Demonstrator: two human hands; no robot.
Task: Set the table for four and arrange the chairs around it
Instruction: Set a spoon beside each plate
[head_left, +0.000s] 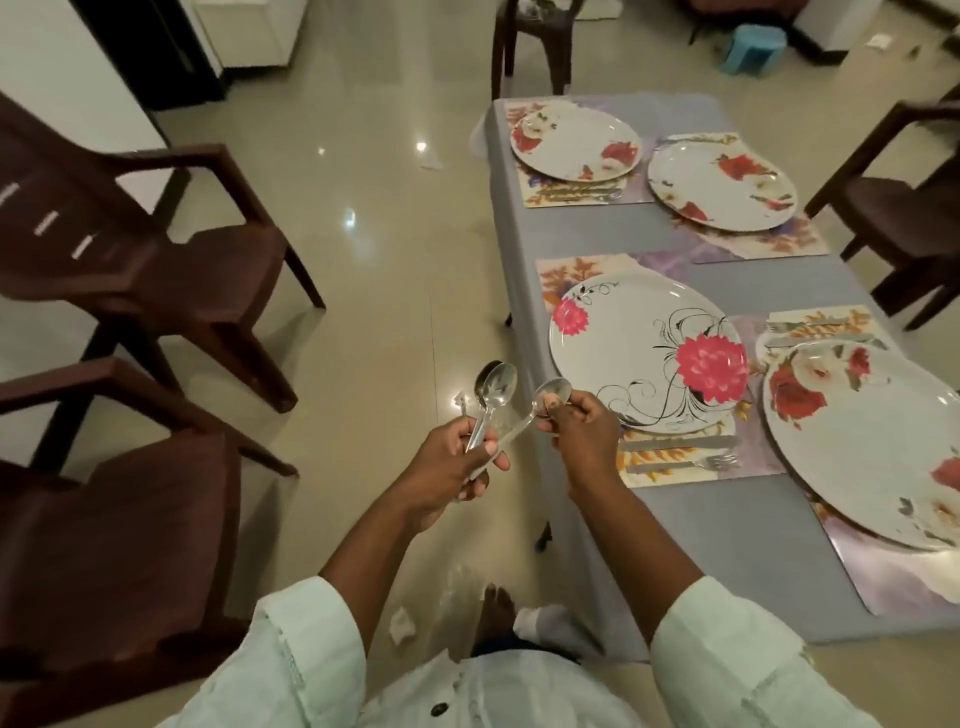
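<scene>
My left hand (451, 462) grips the handles of a bunch of steel spoons (493, 387), bowls up, over the floor left of the table (582, 239). My right hand (584, 423) pinches the bowl of one spoon (551, 393) whose handle still lies in the left hand. Four flowered plates sit on placemats: near left (644, 348), near right (862, 452), far left (574, 143), far right (722, 184). A knife and fork (685, 454) lie on the mat below the near-left plate. Cutlery also lies beside the far-left plate and above the near-right plate.
Two brown plastic chairs stand on the floor to the left, one near (114, 519) and one farther (135, 244). A third chair (904, 208) stands at the table's right side, a fourth (535, 36) beyond its far end. A blue stool (753, 44) sits far back.
</scene>
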